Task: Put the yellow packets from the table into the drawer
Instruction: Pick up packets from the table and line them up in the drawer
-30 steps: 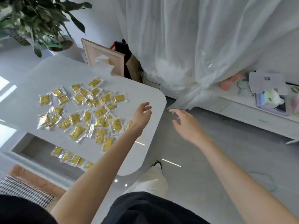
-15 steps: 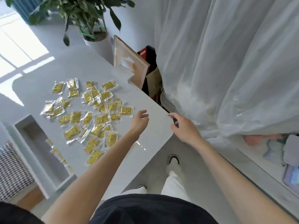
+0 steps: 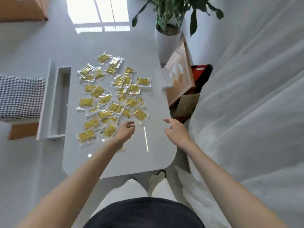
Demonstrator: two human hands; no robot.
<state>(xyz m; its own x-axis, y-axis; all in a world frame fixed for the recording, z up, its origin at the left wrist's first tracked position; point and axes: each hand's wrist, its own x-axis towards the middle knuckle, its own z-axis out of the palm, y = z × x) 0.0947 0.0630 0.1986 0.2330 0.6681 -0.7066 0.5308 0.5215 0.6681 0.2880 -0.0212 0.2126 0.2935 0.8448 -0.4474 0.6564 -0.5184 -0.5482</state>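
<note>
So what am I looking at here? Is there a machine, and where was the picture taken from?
No machine here: these are a person's two bare arms. The picture comes from a camera worn on the head, looking down. The left hand and right hand reach toward a white table, fingers relaxed, holding nothing. Many yellow packets in clear wrappers lie scattered on it. At its left edge a drawer stands open. Beyond are a potted plant and a white curtain.

Yellow packets [image 3: 115, 107], white table [image 3: 148, 145]

White curtain [image 3: 255, 96] hangs beside potted plant [image 3: 171, 14] (sunlit floor [image 3: 98, 12]).
</note>
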